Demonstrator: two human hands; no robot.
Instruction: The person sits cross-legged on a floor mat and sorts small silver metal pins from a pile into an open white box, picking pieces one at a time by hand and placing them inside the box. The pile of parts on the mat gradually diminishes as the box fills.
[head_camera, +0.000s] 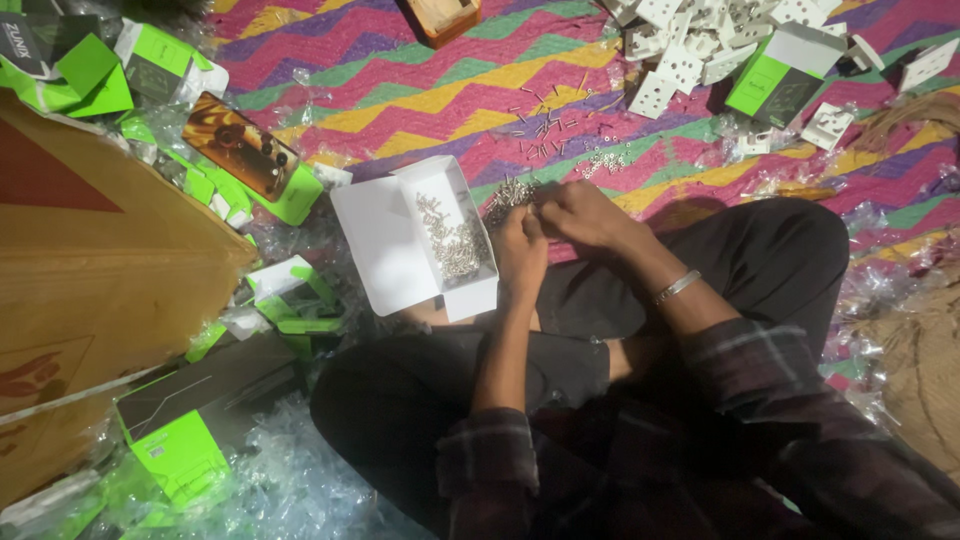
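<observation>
Head view, your fingertips blurred over the screws (510, 192), left hand (522, 250) and right hand (580, 215) curled together, grip unclear, beside the white box (400, 245).

Seated cross-legged, both forearms reaching toward 12 o'clock. Left hand (520, 250) curled, fingers bent inward. Right hand (582, 215) at its 2 o'clock, touching it, fingertips pinched together, wrist bent toward 10 o'clock.

surface: zigzag mat (400, 100) | on it: loose screws (545, 125), white switch plates (690, 45), open white box (415, 240)
</observation>
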